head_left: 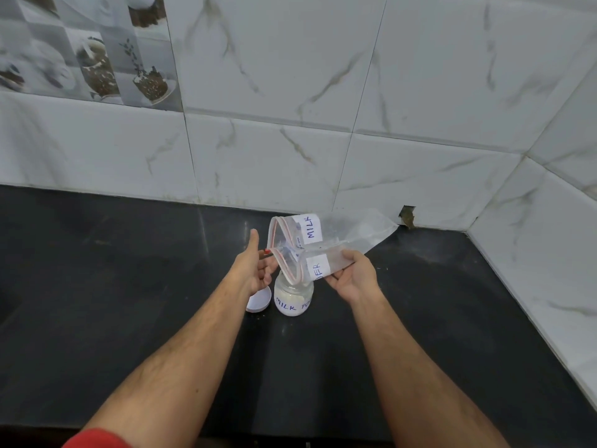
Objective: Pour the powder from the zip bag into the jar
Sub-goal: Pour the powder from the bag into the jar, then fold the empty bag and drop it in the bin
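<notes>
A clear zip bag (pixel 342 236) with red zip strips and white labels reading "MILK" is tilted mouth-down over a small glass jar (pixel 293 297). The jar stands upright on the black counter, holds white powder and is marked "MILK PO...". My right hand (pixel 352 276) grips the bag's lower side by its second label. My left hand (pixel 256 265) pinches the bag's open zip edge beside the jar mouth, thumb raised. The bag looks nearly drained, with only traces of powder inside.
A white lid (pixel 258 301) lies on the counter just left of the jar, partly behind my left wrist. The black counter (pixel 129 286) meets marble-look wall tiles at the back and right. A chipped hole (pixel 407 216) shows at the wall base.
</notes>
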Demonstrator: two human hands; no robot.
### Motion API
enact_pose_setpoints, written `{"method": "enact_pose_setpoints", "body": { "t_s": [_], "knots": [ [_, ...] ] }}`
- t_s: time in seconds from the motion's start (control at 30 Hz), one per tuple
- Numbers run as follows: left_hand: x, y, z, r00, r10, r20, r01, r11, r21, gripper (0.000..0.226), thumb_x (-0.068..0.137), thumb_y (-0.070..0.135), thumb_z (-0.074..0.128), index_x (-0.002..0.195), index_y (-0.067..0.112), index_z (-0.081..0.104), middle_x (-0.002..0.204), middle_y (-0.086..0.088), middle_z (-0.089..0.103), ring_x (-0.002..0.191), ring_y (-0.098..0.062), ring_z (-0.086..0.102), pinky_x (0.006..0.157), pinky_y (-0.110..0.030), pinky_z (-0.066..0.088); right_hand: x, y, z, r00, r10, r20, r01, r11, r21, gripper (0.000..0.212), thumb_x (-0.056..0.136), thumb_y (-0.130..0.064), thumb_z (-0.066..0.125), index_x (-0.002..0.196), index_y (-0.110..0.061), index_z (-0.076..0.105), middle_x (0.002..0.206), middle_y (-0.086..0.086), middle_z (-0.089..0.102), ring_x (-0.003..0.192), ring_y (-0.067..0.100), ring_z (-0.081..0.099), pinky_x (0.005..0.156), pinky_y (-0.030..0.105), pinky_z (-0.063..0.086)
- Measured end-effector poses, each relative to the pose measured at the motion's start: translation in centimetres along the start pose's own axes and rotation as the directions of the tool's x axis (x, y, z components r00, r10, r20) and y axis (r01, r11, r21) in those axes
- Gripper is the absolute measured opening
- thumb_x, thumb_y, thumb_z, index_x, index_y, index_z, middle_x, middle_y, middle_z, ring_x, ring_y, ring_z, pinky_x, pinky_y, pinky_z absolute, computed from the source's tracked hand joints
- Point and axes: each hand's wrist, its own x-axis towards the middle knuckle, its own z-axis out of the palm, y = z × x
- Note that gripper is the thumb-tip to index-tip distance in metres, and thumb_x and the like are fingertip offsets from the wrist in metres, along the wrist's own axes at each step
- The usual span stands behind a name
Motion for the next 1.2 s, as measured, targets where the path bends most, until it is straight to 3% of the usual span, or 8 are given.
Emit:
{"method": "enact_pose_setpoints", "body": {
  "t_s": [0.23,0.43,0.57,0.67,0.77,0.87,1.0,1.2],
  "knots": [
    [0.0,1.3,1.9,0.998,0.063,0.014,-0.063,0.997,-0.041,0.022,0.098,0.023,0.049,0.089,0.010,0.064,0.049,0.002,0.059,0.036,-0.006,0.050,0.033,-0.015,0.039,-0.3,-0.9,-0.9,0.999,0.031,0.039,-0.032,0.999,0.022,0.027,0.096,-0.010,0.049,0.122,-0.007,0.058,0.110,0.014,0.073,0.095,0.031,0.071,0.075,0.046,0.055],
    [-0.6,2.6,3.2,0.956,0.245,0.163,-0.243,0.970,-0.033,0.030,0.093,0.002,0.043,0.109,0.008,0.067,0.092,-0.006,0.077,0.079,-0.015,0.073,0.044,-0.017,0.050,-0.1,-2.4,-1.6,1.000,0.001,-0.020,0.001,0.997,0.076,0.025,0.102,-0.013,0.046,0.123,-0.005,0.057,0.089,0.015,0.077,0.078,0.029,0.075,0.063,0.043,0.059],
    [-0.9,3.2,4.1,0.885,0.411,0.218,-0.454,0.866,0.210,0.018,0.093,0.006,0.062,0.110,0.009,0.069,0.091,-0.002,0.076,0.073,-0.009,0.073,0.051,-0.018,0.054,-0.2,-3.9,-2.3,0.997,-0.065,-0.030,0.067,0.995,0.071,0.034,0.102,-0.011,0.046,0.133,0.000,0.051,0.105,0.022,0.069,0.093,0.035,0.070,0.073,0.045,0.057],
    [-1.1,3.9,5.1,0.838,0.496,0.228,-0.546,0.775,0.318,0.012,0.092,0.009,0.064,0.104,0.009,0.068,0.084,-0.005,0.074,0.063,-0.010,0.069,0.048,-0.019,0.051,-0.1,-5.0,-2.5,0.976,-0.214,-0.027,0.208,0.967,-0.148,0.045,0.102,-0.012,0.043,0.146,-0.011,0.039,0.120,0.019,0.064,0.102,0.036,0.069,0.081,0.047,0.060],
    [-1.5,4.8,6.3,0.778,0.577,0.248,-0.625,0.673,0.395,0.003,0.091,0.012,0.065,0.091,0.012,0.069,0.071,-0.004,0.069,0.057,-0.014,0.063,0.046,-0.024,0.050,-0.1,-5.9,-2.9,0.900,-0.435,-0.004,0.375,0.780,-0.502,0.053,0.100,-0.020,0.052,0.150,-0.023,0.037,0.131,0.006,0.059,0.121,0.029,0.061,0.099,0.049,0.054],
    [-1.9,5.8,7.4,0.735,0.636,0.237,-0.652,0.566,0.504,0.005,0.086,0.017,0.069,0.081,0.017,0.070,0.062,-0.001,0.068,0.054,-0.015,0.064,0.050,-0.027,0.053,-0.5,-6.8,-3.2,0.795,-0.579,0.183,0.548,0.555,-0.625,0.044,0.096,-0.020,0.063,0.139,-0.025,0.055,0.136,-0.001,0.059,0.126,0.016,0.057,0.104,0.036,0.050],
    [-2.3,7.1,8.5,0.700,0.686,0.199,-0.623,0.450,0.640,0.008,0.082,0.020,0.065,0.081,0.017,0.073,0.056,0.002,0.068,0.053,-0.013,0.068,0.051,-0.027,0.058,-1.2,-8.2,-3.1,0.674,-0.652,0.347,0.687,0.383,-0.617,0.023,0.091,-0.013,0.068,0.112,-0.021,0.073,0.114,-0.006,0.072,0.110,0.011,0.066,0.094,0.028,0.053],
    [-1.6,10.3,7.8,0.678,0.693,0.246,-0.587,0.309,0.748,0.012,0.077,0.034,0.075,0.081,0.023,0.074,0.075,0.007,0.068,0.069,-0.012,0.060,0.059,-0.024,0.044,-1.5,-10.5,-2.7,0.650,-0.716,0.252,0.714,0.463,-0.526,0.017,0.093,-0.011,0.068,0.079,-0.021,0.070,0.071,-0.012,0.069,0.067,0.000,0.061,0.070,0.017,0.048]
  ]
}}
